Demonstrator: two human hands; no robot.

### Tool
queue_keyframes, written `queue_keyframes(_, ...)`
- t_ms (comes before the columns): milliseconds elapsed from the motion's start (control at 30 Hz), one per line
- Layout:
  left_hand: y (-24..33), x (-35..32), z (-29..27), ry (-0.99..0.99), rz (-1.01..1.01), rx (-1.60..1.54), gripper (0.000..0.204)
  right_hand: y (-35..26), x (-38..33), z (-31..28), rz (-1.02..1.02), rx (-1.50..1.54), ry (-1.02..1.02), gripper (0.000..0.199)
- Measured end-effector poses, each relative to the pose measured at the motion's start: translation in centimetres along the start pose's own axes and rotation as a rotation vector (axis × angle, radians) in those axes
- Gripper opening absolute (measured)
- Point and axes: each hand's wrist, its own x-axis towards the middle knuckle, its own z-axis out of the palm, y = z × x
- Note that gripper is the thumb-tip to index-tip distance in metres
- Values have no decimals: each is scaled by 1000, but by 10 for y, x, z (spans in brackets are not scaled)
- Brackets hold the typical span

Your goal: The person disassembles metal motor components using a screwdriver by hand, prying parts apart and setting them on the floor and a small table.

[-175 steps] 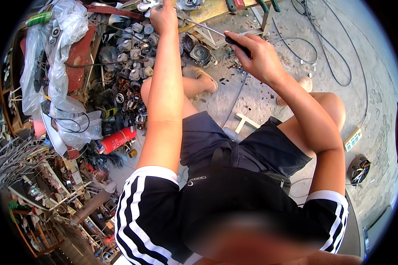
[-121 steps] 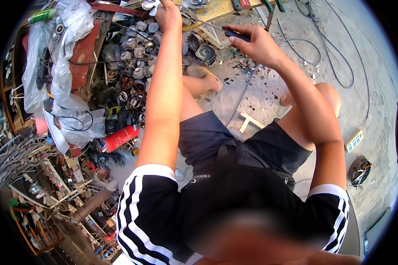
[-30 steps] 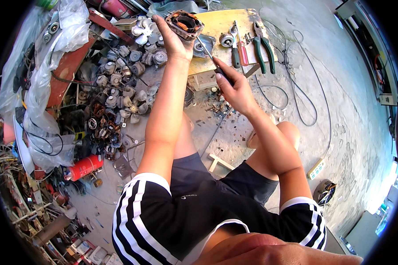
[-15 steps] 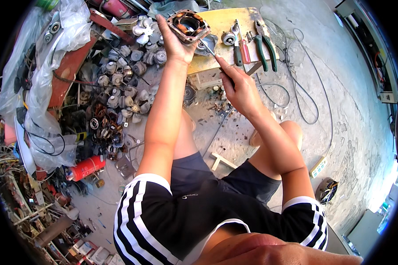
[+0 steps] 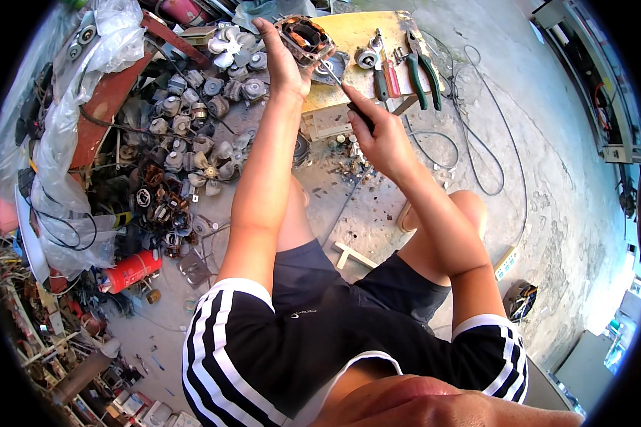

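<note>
My left hand (image 5: 288, 73) is closed round a motor stator (image 5: 305, 40) with copper windings, raised over the near left part of a yellow work table (image 5: 360, 25). My right hand (image 5: 386, 139) grips a screwdriver (image 5: 362, 116) by its dark handle. Its thin metal shaft points up to the stator's lower edge; whether the tip touches is unclear. Behind the shaft, a grey motor end cover (image 5: 339, 64) lies on the table. To its right are a motor rotor (image 5: 367, 58), a dark-green-handled tool (image 5: 382, 85), a red-handled screwdriver (image 5: 392, 80) and green-handled pliers (image 5: 424, 77).
A heap of used motors (image 5: 192, 117) spreads over the floor at left, beside plastic sheeting (image 5: 57, 171) and a red cylinder (image 5: 133, 271). Cables (image 5: 495, 160) loop across the floor at right, near a power strip (image 5: 506, 262). Small debris lies below the table.
The stator has been tilted in my left hand, so its side shows more. My right hand has shifted slightly left and down with the screwdriver, and more of its dark handle shows.
</note>
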Motion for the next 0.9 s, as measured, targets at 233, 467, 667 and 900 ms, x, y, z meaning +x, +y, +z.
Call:
queue_keyframes(233,-3,3,-3,-21,9,49,100,0,11,-24,55,257,-156,43)
queue_keyframes(467,0,-1,0,-61,-18,77,101,-3,13,-46,133,289,-274,45)
queue_keyframes(667,0,-2,-1,-132,-62,25,101,-2,5,-37,308,595,-268,45)
queue_keyframes(900,-28,-4,5,-21,48,4,91,-1,-7,-8,455,870,-123,48)
